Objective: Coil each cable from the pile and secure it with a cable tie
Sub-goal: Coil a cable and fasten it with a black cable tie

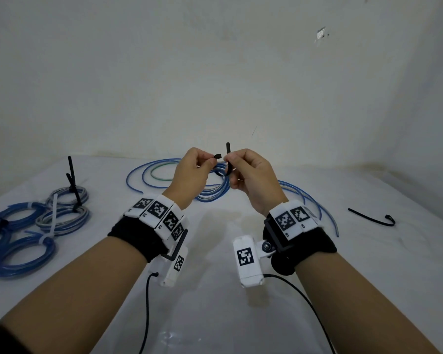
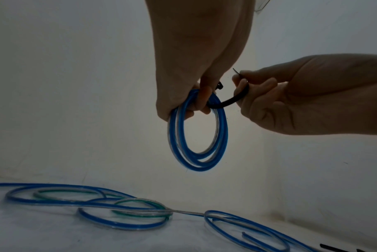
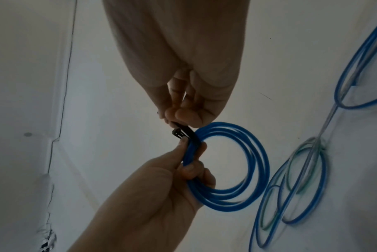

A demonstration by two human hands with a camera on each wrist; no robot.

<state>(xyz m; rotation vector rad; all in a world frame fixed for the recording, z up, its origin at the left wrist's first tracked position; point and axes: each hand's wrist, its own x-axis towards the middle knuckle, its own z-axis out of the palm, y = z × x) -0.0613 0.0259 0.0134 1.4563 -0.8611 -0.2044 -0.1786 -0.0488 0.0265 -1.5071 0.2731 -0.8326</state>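
Left grip [image 1: 192,166] has the blue coil [image 2: 197,131] pinched up off the table [image 1: 241,290], thumb and finger also on the head of the black cable tie [image 2: 225,103]. My right grip [image 1: 251,175] pinches the tie's tail. Loose cables [image 1: 164,172] lie just beyond the coil, finished coils [image 1: 36,226] well off to its left.

Background setting. A white tabletop [image 1: 215,315] fills the near field and runs to a plain off-white wall [image 1: 215,72] at the far side. A second wall [image 1: 425,111] closes the scene on the right, and the two meet in a shadowed corner. A small chipped patch [image 1: 320,34] marks the far wall, upper right. Brownish staining follows the seam [image 1: 368,166] where tabletop and wall join on the right. Lighting is soft and even, dimmer toward the edges.
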